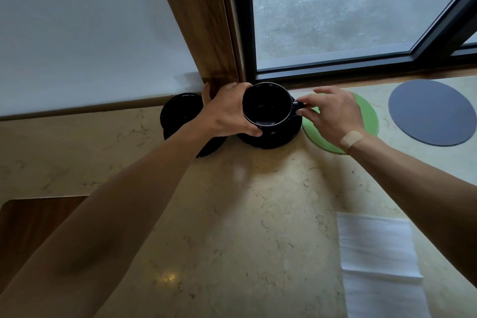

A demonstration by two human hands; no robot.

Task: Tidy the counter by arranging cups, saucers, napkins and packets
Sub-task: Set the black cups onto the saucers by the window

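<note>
An empty black cup (267, 104) stands on a black saucer (273, 138) near the window at the back of the marble counter (232, 214). My left hand (227, 111) wraps around the cup's left side. My right hand (333, 113) pinches the cup's handle (298, 105) on its right. A second black cup and saucer (180, 111) sit just to the left, partly hidden behind my left arm. White napkins (376, 250) lie at the front right.
A green round coaster (371, 116) lies under my right hand, and a grey round coaster (433, 111) sits further right. The window frame (335, 67) and a wooden post (206, 33) close off the back. A wooden surface (33, 227) shows at the lower left.
</note>
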